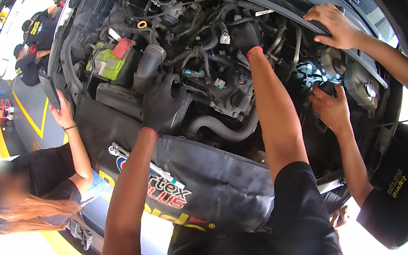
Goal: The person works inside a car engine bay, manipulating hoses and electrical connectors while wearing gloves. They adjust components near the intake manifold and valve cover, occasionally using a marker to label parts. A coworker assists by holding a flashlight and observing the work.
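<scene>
My left hand [163, 103], in a black glove, is at the front of the engine bay beside the wide ribbed air intake hose [148, 67]. Its fingers are curled downward, and whatever they grip is hidden. My right hand [246, 35], also gloved in black, reaches deep toward the back of the engine [232, 92], among hoses and wiring. Its fingers are out of sight behind the back of the glove. A silver ratchet wrench [118, 150] lies on the black fender cover [237, 184], partly behind my left forearm.
At right, a co-worker's hand [334, 109] holds a dark object near a bright light; their other hand [333, 25] grips the bay's rear edge. Another person at left holds a phone [50, 90]. A yellow-green packet [107, 62] and red cloth [123, 48] lie inside the bay.
</scene>
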The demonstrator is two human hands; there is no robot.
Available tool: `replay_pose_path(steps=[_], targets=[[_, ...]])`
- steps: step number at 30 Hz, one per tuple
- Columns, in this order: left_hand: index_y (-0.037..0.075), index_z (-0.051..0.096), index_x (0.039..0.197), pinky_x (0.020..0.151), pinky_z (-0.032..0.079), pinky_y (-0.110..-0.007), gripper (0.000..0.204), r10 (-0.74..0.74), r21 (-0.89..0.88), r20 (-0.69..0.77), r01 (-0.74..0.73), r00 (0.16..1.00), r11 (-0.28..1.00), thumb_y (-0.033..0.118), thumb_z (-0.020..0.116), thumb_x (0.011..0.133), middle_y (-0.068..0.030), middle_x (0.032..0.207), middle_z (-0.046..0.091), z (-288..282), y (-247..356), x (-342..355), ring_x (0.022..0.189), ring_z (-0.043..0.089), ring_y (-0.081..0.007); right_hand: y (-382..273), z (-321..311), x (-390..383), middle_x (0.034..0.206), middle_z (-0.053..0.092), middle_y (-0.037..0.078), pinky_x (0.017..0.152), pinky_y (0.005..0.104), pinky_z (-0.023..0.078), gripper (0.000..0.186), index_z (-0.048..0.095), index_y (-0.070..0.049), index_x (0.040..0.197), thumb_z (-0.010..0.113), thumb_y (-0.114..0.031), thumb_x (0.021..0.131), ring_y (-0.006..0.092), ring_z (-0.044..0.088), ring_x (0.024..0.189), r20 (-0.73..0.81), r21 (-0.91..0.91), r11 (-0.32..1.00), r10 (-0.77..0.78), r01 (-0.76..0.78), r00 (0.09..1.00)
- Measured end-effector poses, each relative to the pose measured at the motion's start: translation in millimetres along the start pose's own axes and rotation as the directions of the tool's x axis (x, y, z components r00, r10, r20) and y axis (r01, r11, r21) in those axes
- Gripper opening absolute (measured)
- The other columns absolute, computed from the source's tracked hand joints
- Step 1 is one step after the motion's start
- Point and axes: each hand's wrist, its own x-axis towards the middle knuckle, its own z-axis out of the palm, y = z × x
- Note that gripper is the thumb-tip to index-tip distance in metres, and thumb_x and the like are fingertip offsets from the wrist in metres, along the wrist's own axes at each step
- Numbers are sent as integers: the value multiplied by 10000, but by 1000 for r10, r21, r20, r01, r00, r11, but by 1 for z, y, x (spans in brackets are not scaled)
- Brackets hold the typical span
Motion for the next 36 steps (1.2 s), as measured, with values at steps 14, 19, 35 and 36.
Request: replay_pose_path(steps=[14,19,35,36], targets=[[94,686,1224,897,553,-547,428,82,-57,-30,-83,996,995,446,733,985,-189,1210,683,18,9,18,1104,687,-430,60,0,14,1097,781,211,885,504,610,303,809,-95,1077,692,-276,864,425,750,1030,270,70,992,-122,107,955],[85,692,1230,890,557,-536,420,43,18,-9,-43,999,999,441,715,1008,-190,1202,690,7,9,10,1089,696,-423,58,1,22,999,814,140,821,473,631,183,825,-102,987,685,-163,887,374,787,948,253,-228,802,-498,552,829],[188,802,1203,946,574,-473,345,-33,-250,137,67,990,966,387,703,938,-146,1156,791,55,85,164,1090,738,-397,61,-44,42,1162,768,113,881,392,596,185,774,-91,1071,697,-149,914,285,736,1076,478,-82,868,-397,490,783],[208,804,1211,936,582,-480,382,-67,-185,193,104,979,977,424,701,913,-138,1132,802,66,86,181,1069,748,-399,64,-39,41,1155,768,116,887,390,594,179,774,-88,1067,696,-151,919,287,735,1073,469,14,921,-349,388,811]])
